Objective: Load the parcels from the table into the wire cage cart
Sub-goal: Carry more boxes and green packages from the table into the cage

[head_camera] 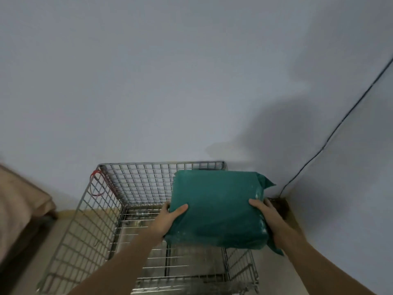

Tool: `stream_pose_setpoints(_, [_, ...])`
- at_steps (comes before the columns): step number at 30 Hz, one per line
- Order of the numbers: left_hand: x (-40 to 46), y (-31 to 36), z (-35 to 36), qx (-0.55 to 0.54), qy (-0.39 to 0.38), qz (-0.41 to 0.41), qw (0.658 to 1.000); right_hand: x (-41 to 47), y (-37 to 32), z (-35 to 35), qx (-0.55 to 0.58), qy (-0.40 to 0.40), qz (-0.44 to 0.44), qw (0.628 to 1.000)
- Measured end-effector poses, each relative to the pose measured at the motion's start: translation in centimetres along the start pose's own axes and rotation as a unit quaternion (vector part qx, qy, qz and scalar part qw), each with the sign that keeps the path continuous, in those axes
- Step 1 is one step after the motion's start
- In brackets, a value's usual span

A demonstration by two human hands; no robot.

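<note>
Wire cage cart (100, 211) on floor (63, 226) (beige)

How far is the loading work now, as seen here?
Done: nothing visible; the wire cage cart shows a bare floor. In hand: left hand and right hand hold a green parcel above it. Left: setting it inside; the table is out of view.

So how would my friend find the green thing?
Look for the wire cage cart against the pale wall. Above its open top, the left hand and right hand hold a puffy teal-green parcel, the only soft, coloured thing among bare metal wires.
</note>
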State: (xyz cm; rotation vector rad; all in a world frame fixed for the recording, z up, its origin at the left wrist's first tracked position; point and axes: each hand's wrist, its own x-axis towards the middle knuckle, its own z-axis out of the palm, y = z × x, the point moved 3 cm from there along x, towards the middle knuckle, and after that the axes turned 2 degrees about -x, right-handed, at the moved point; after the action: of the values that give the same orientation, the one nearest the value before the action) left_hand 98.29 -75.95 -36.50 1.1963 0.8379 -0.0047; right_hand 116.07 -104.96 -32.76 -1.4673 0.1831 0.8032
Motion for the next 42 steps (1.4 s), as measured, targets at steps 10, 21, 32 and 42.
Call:
stream_pose_setpoints(10, [9.1, -11.5, -2.5, -0.009, 0.093, -0.046, 0.995, 11.8, 10.4, 1.1, -0.068, -0.048, 0.042, 0.996])
stream_pose_setpoints(21, [18.6, -25.0, -7.7, -0.04, 0.097, -0.116, 0.988, 22.0, 25.7, 2.7, -0.114, -0.044, 0.109, 0.987])
stream_pose_setpoints(32, [27.1, -32.4, -8.9, 0.076, 0.035, -0.18, 0.98, 31.3, 35.1, 1.5, -0.165, 0.034, 0.141, 0.976])
stream_pose_setpoints(42, [33.1, -38.0, -9.5, 0.303, -0.024, -0.213, 0.929, 37.7, 42.7, -0.6, -0.222, 0.048, 0.19, 0.955])
